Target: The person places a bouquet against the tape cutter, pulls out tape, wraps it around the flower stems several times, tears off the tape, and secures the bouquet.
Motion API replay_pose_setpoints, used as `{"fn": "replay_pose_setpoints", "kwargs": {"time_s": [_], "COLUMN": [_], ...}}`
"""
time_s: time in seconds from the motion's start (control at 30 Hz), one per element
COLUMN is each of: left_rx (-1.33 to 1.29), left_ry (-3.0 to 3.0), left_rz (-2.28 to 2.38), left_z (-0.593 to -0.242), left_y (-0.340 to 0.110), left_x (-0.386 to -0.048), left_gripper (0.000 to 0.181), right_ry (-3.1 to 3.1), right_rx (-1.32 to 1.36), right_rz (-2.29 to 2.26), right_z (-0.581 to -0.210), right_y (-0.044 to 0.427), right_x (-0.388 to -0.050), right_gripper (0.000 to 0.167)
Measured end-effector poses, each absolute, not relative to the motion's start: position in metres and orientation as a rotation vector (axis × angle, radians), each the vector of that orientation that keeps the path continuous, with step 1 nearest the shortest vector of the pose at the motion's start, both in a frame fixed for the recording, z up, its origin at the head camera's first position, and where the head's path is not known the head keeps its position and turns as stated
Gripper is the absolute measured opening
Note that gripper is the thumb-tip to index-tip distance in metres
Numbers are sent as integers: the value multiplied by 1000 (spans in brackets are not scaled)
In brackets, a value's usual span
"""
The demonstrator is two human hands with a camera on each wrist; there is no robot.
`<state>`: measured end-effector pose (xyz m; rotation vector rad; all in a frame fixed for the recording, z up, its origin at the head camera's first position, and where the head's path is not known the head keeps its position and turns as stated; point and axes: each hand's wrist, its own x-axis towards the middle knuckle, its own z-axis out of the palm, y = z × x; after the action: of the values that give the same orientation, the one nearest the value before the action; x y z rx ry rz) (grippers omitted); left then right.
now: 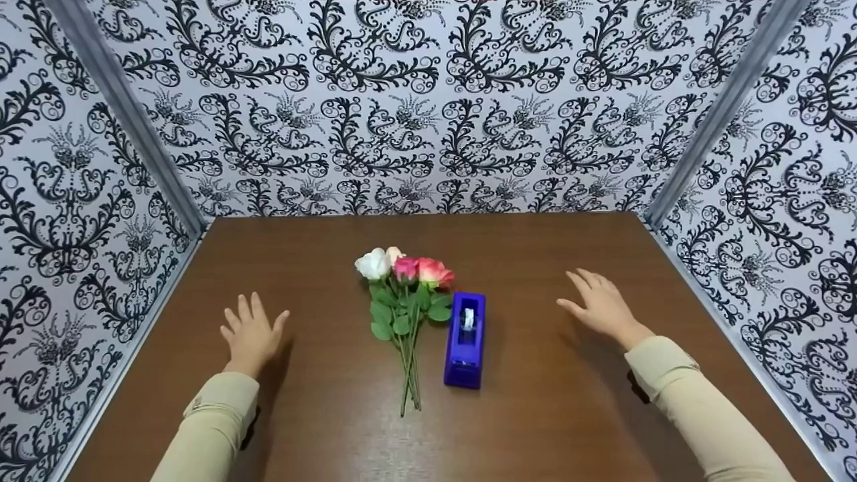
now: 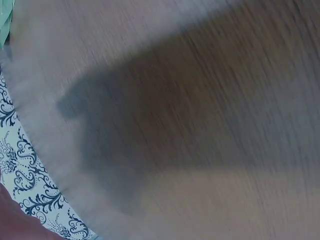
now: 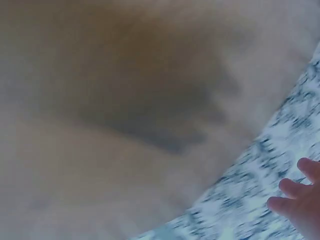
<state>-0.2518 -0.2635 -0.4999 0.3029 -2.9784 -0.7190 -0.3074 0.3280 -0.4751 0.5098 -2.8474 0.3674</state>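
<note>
Artificial roses (image 1: 406, 294) in white, cream, magenta and coral lie together mid-table, their green stems crossing toward the near side. Just right of them stands a blue tape dispenser (image 1: 464, 341) with a small roll in its slot. My left hand (image 1: 252, 338) hovers over the table left of the roses, fingers spread, holding nothing. To the right of the dispenser, my right hand (image 1: 600, 304) is also held above the table with fingers extended and nothing in it. The right wrist view catches some fingertips (image 3: 292, 192); the left wrist view mostly has the hand's shadow.
The brown wooden table (image 1: 321, 254) is bounded at the back and both sides by panels (image 1: 415, 134) with a black-and-white scroll pattern. Grey posts (image 1: 127, 114) stand at the back corners.
</note>
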Motion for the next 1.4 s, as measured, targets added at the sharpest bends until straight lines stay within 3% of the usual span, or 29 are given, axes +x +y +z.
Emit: {"fn": "replay_pose_setpoints", "kwargs": {"time_s": [0.23,0.53,0.77,1.03,1.13,1.27,1.4], "left_rx": [312,368,390,380,375,378,374], "left_ry": [-2970,-2991,-2984,-2994,-2998,-3006,-3003], "left_rz": [-748,-806,-807,-799,-802,-801,-795], "left_z": [-501,-512,-514,-514,-515,-516,-520], "left_y": [-262,-261,-262,-262,-260,-258,-254], "left_x": [-249,-243,-242,-244,-245,-245,-245], "left_gripper": [78,76,74,73,72,73,73], "right_ry": [-2682,-2623,-3029,-3051,-3002,-3009,-2991], "right_rx": [727,1039,676,237,160,116,102], "right_rz": [578,1043,1217,938,852,761,573], "right_z": [-450,-456,-488,-530,-534,-535,-539], "right_y": [249,131,66,28,23,20,20], "right_x": [-296,-243,-213,-226,-235,-244,-247], "right_gripper": [61,54,74,91,74,40,19]}}
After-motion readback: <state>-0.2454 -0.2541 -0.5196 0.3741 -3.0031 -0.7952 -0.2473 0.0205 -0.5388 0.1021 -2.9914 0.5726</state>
